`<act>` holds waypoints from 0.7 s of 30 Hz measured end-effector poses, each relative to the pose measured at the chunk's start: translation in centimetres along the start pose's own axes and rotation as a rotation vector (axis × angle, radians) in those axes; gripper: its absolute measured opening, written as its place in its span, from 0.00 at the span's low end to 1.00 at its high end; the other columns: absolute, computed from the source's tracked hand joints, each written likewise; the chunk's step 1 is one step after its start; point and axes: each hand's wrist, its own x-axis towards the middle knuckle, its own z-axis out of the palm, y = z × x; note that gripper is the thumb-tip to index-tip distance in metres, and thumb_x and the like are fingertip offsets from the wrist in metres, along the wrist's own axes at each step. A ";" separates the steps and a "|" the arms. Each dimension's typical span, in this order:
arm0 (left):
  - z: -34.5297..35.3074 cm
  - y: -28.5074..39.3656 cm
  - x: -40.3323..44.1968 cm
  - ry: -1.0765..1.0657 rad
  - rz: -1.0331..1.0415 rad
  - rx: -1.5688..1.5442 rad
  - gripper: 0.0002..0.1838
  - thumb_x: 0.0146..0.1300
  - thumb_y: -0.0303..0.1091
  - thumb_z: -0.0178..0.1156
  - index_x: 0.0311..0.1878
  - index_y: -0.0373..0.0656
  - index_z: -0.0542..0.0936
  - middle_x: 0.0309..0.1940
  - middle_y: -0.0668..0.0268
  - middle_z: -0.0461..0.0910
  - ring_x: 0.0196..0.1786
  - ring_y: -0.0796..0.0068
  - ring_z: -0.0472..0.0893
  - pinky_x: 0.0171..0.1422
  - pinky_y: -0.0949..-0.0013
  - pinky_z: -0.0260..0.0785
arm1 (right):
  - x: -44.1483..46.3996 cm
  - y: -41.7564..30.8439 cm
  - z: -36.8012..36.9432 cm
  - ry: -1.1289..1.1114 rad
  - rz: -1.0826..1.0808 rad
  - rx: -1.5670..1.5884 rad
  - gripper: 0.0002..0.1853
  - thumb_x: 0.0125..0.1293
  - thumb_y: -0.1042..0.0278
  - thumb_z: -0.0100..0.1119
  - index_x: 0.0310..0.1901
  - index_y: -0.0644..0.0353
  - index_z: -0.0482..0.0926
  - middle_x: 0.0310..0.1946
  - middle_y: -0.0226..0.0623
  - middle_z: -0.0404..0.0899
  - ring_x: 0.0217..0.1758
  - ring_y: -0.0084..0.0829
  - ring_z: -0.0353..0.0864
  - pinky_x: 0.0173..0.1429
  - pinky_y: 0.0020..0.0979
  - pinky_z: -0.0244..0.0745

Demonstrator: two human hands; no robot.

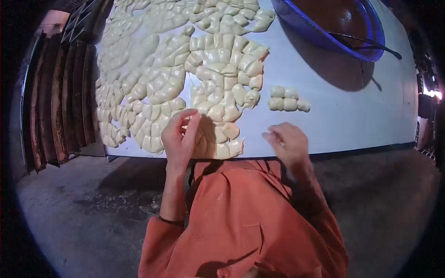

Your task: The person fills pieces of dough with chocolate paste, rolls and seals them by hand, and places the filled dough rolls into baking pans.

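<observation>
My left hand (180,138) is over the near edge of a mass of pale, glossy dough pieces (222,65). Its thumb and fingertips come together in a pinch, and whatever may lie between them is hidden. Beside that hand, a few dough pieces (229,148) rest by the table's front edge. To the right, my right hand (288,141) hovers above bare white surface with loosely curled fingers and a gap at the thumb; I see nothing in it. Just beyond it sits a small separate cluster of dough pieces (283,98) in two short rows.
A blue tub (374,28) of brown liquid stands at the back right of the white table (343,120), a dark-handled tool (382,46) across its rim. Dark, stained metal trays (58,106) stand on edge at the left. Below is a concrete floor (102,204).
</observation>
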 end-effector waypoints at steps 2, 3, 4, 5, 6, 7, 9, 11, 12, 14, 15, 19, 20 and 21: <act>0.1 0.3 -1.0 0.053 0.221 0.242 0.08 0.68 0.30 0.65 0.48 0.39 0.83 0.36 0.67 0.85 0.32 0.83 0.80 0.31 0.79 0.68 | 0.4 -0.6 3.1 0.067 -0.125 -0.031 0.13 0.59 0.63 0.72 0.39 0.61 0.81 0.31 0.40 0.78 0.33 0.39 0.79 0.39 0.37 0.75; 0.4 -0.6 -1.2 0.079 0.343 0.228 0.08 0.65 0.28 0.67 0.45 0.39 0.83 0.39 0.62 0.85 0.35 0.75 0.84 0.35 0.74 0.73 | 1.0 -1.8 3.7 0.066 -0.131 -0.031 0.13 0.59 0.63 0.72 0.39 0.61 0.81 0.31 0.40 0.78 0.33 0.39 0.79 0.39 0.37 0.75; 0.5 -0.8 -1.6 0.084 0.342 0.230 0.08 0.65 0.28 0.67 0.45 0.39 0.83 0.39 0.62 0.85 0.35 0.75 0.84 0.35 0.74 0.73 | 1.6 -3.1 4.2 0.070 -0.159 -0.048 0.14 0.58 0.61 0.71 0.40 0.61 0.81 0.32 0.39 0.78 0.36 0.40 0.79 0.40 0.38 0.75; 0.7 -0.9 -2.0 0.059 0.425 0.290 0.08 0.63 0.28 0.68 0.45 0.40 0.83 0.41 0.60 0.85 0.38 0.70 0.84 0.38 0.71 0.75 | 2.2 -4.1 4.6 0.076 -0.189 -0.068 0.16 0.58 0.59 0.71 0.40 0.61 0.80 0.34 0.38 0.77 0.38 0.41 0.80 0.42 0.39 0.75; 0.9 -0.9 -2.3 0.034 0.508 0.349 0.09 0.61 0.27 0.68 0.44 0.40 0.83 0.42 0.58 0.85 0.40 0.65 0.85 0.41 0.68 0.77 | 2.6 -4.7 5.3 0.078 -0.194 -0.070 0.16 0.58 0.59 0.71 0.40 0.61 0.80 0.34 0.38 0.77 0.38 0.41 0.80 0.42 0.39 0.75; 1.2 -1.0 -2.6 0.027 0.506 0.378 0.10 0.59 0.27 0.69 0.44 0.42 0.84 0.43 0.58 0.85 0.43 0.59 0.85 0.45 0.64 0.77 | 2.8 -5.1 6.1 0.081 -0.226 -0.058 0.16 0.58 0.60 0.71 0.41 0.60 0.80 0.35 0.38 0.77 0.39 0.42 0.79 0.43 0.40 0.75; 1.4 -0.9 -3.0 -0.001 0.519 0.411 0.10 0.58 0.28 0.69 0.44 0.42 0.84 0.44 0.58 0.84 0.44 0.59 0.85 0.47 0.63 0.77 | 3.2 -4.8 6.8 0.091 -0.273 -0.006 0.12 0.60 0.64 0.69 0.39 0.60 0.77 0.36 0.35 0.79 0.36 0.37 0.79 0.40 0.39 0.76; 1.5 -0.8 -3.2 -0.042 0.525 0.446 0.10 0.59 0.31 0.69 0.44 0.42 0.84 0.46 0.60 0.84 0.47 0.59 0.84 0.49 0.62 0.76 | 3.0 -3.8 5.9 -0.112 -0.056 0.217 0.10 0.61 0.67 0.67 0.38 0.60 0.76 0.36 0.35 0.81 0.33 0.34 0.80 0.38 0.37 0.76; 1.4 -0.9 -3.1 -0.037 0.525 0.445 0.10 0.59 0.31 0.69 0.44 0.42 0.84 0.46 0.60 0.84 0.47 0.59 0.84 0.49 0.62 0.76 | 2.8 -3.1 5.3 -0.320 0.172 0.437 0.08 0.63 0.69 0.65 0.37 0.59 0.74 0.37 0.35 0.83 0.31 0.30 0.80 0.35 0.36 0.75; 1.4 -1.0 -3.0 -0.054 0.555 0.461 0.10 0.59 0.33 0.69 0.43 0.42 0.84 0.46 0.60 0.84 0.47 0.59 0.84 0.49 0.62 0.76 | 2.7 -2.2 3.5 -0.310 0.299 0.714 0.10 0.63 0.70 0.64 0.41 0.59 0.73 0.36 0.37 0.83 0.32 0.28 0.81 0.36 0.32 0.76; 1.5 -1.2 -3.0 -0.055 0.545 0.456 0.11 0.59 0.35 0.70 0.43 0.42 0.84 0.46 0.59 0.84 0.47 0.59 0.84 0.50 0.62 0.76 | 2.7 -1.9 2.4 -0.290 0.430 0.995 0.12 0.63 0.71 0.63 0.44 0.58 0.71 0.36 0.39 0.83 0.33 0.26 0.82 0.36 0.28 0.77; 2.3 -1.2 -2.6 -0.073 0.540 0.313 0.13 0.59 0.37 0.72 0.43 0.42 0.84 0.42 0.61 0.84 0.43 0.61 0.84 0.47 0.64 0.76 | 2.6 -1.7 1.3 -0.160 0.490 1.196 0.21 0.68 0.72 0.58 0.61 0.59 0.66 0.40 0.40 0.84 0.37 0.24 0.83 0.41 0.22 0.79; 2.7 -0.8 -2.6 -0.083 0.555 0.306 0.13 0.59 0.37 0.72 0.43 0.42 0.84 0.42 0.61 0.84 0.43 0.61 0.84 0.47 0.64 0.76 | 2.7 -1.9 1.4 -0.100 0.470 1.187 0.21 0.70 0.71 0.56 0.63 0.60 0.66 0.41 0.41 0.84 0.39 0.24 0.83 0.43 0.23 0.79; 3.1 -0.1 -2.6 -0.155 0.433 0.196 0.14 0.58 0.38 0.73 0.44 0.41 0.84 0.40 0.61 0.84 0.41 0.63 0.84 0.45 0.66 0.75 | 2.6 -2.1 1.3 -0.158 0.467 1.098 0.24 0.74 0.69 0.52 0.69 0.58 0.64 0.49 0.41 0.83 0.46 0.22 0.81 0.51 0.26 0.77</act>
